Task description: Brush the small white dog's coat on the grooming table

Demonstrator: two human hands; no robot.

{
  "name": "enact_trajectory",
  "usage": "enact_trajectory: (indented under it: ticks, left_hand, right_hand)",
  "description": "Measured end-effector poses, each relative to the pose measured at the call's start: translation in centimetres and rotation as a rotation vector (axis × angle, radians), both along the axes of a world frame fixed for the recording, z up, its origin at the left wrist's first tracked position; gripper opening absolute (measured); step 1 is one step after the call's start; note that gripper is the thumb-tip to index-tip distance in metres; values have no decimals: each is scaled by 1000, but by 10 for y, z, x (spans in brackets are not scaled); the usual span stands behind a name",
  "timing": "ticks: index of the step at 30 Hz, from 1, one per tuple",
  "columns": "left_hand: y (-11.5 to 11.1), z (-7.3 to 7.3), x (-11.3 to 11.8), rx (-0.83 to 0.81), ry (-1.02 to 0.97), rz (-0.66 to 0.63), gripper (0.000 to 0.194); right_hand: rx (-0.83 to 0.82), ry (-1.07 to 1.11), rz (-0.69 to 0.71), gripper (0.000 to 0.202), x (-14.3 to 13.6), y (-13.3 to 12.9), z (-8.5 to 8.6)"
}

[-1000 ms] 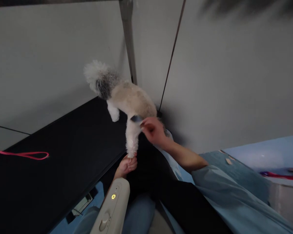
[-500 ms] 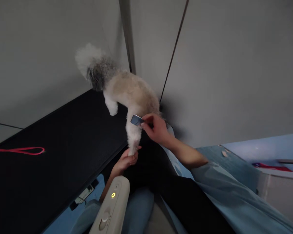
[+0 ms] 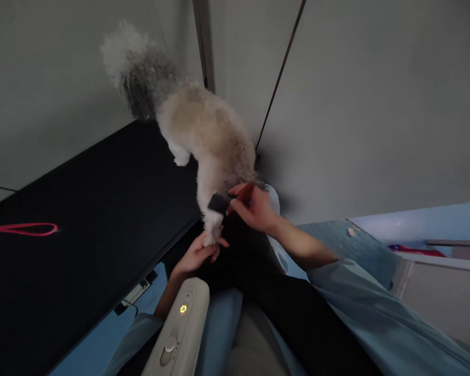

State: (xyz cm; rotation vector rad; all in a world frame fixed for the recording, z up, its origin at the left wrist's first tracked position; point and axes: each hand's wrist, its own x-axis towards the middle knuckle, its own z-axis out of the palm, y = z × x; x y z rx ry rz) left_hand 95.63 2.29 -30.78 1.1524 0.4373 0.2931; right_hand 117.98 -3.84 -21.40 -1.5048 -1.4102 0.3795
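A curly-haired dog [image 3: 207,125], white, grey and tan, stands on a black table [image 3: 102,209] with its head toward the upper left. My left hand [image 3: 199,253] is closed round the paw of its hind leg at the table's near edge. In my right hand [image 3: 254,206] is a small comb or brush with a dark, flat head [image 3: 219,203], pinched between thumb and fingers. The head lies against or just in front of the lower hind leg; contact is hard to tell.
A red loop leash [image 3: 35,228] lies on the table at the left. Grey walls [image 3: 356,104] rise behind the dog. In front of me is a pale device [image 3: 180,329] with a lit yellow button. A white box-like piece [image 3: 442,297] stands at the right.
The dog appears larger and further up and left. The comb's head has tilted, moved slightly down the leg and now looks darker. My left hand still has the paw.
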Motion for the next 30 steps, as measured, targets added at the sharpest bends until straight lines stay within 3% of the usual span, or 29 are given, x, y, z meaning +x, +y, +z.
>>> enact_trajectory:
  ticks: [1, 5, 9, 13, 15, 17, 20, 22, 24, 25, 28, 30]
  left_hand:
    - [-1, 1, -2, -7, -14, -7, 52]
    - [2, 3, -7, 24, -8, -91, 42]
    - [6, 2, -6, 19, -55, -70, 45]
    - [1, -2, 2, 44, -44, 51, 36]
    - [-6, -6, 8, 115, 6, 182, 34]
    - [-12, -12, 14, 264, 52, 324, 27]
    - [-16, -25, 21, 615, 81, 500, 19]
    - [-15, -33, 23, 850, 62, 566, 22]
    - [-12, -38, 24, 1049, 44, 558, 29]
    - [-11, -40, 25, 1140, 43, 526, 31]
    - [-11, -39, 25, 1337, 88, 405, 35]
    - [-13, -37, 25, 1394, 118, 359, 38]
  right_hand:
    - [42, 18, -32, 13, 0, -1, -1]
    - [-22, 46, 239, 15, -3, -5, -5]
    - [69, 104, -55, 15, -6, -7, -6]
    - [-45, 83, 187, 16, -9, -6, -3]
    - [-55, 100, 14, 16, -9, -4, 1]
    - [-61, 90, -107, 18, -8, 1, 6]
    - [-233, 2, 97, 18, -5, 10, 19]
    - [-284, -74, 10, 18, -2, 17, 30]
    - [-272, -175, -173, 19, 0, 26, 43]
    - [-295, -242, -162, 19, 0, 30, 49]
    - [-484, -433, 88, 17, -6, 43, 70]
    - [-519, -529, 40, 19, -12, 51, 83]
